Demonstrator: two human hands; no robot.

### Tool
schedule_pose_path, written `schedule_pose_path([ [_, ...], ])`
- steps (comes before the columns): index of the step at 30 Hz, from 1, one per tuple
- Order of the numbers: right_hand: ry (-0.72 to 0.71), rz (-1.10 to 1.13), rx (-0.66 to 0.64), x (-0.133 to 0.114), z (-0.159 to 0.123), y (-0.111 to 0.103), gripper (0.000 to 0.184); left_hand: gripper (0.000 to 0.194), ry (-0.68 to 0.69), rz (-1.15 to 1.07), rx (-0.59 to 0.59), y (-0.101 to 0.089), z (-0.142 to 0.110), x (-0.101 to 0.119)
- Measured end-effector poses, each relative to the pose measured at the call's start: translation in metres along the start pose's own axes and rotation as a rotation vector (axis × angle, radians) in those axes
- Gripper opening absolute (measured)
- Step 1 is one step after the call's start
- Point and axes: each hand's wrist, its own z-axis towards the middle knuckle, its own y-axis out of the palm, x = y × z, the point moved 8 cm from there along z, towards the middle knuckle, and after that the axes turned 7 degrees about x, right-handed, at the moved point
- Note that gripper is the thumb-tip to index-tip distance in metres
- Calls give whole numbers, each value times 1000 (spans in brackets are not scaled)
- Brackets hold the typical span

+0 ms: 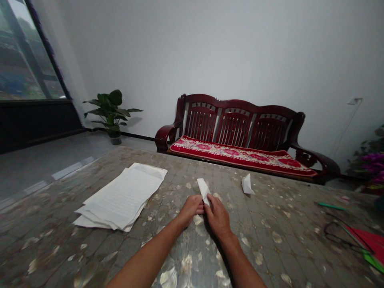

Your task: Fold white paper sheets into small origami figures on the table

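Head view

Left hand [189, 210]: closed narrow, pinching the lower end of the paper from the left side.

Right hand [217, 216]: also closed narrow, gripping the same end from the right, just beside the left hand.

Folded white paper strip [204, 191]: held between both hands above the middle of the table, its free end pointing far and tilted slightly left.

Handling: it looks very light, thin and soft, likely to bend at the free end but firmer along its creases. The best hold seems to be low on the folded layers, as here, with a gentle pinch that avoids crumpling it.

Mottled tabletop [180, 256]: glossy, with pale flecks, running under everything below.

Left of the hands: a loose stack of lined paper [123, 198] lies flat, its sheets fanned out.

Far of the hands: a small folded paper piece [247, 185] sits on the table, apart from both hands.

Right side: a green strip [331, 206], a black cord loop [333, 232] and a red sheet [370, 242] lie near the table's right edge.

Beyond the table: a dark wooden bench [240, 120] with a red patterned cushion [240, 154], a potted plant [111, 114], a window [27, 52] and purple flowers [372, 162].
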Motion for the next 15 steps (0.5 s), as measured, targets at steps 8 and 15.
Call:
schedule_pose_path([
  [8,1,-29,-23,1,0,2,42,38,-13,43,-4,-3,7,-5],
  [15,3,-32,-2,3,0,1,44,32,-69,99,-35,-2,8,-5],
])
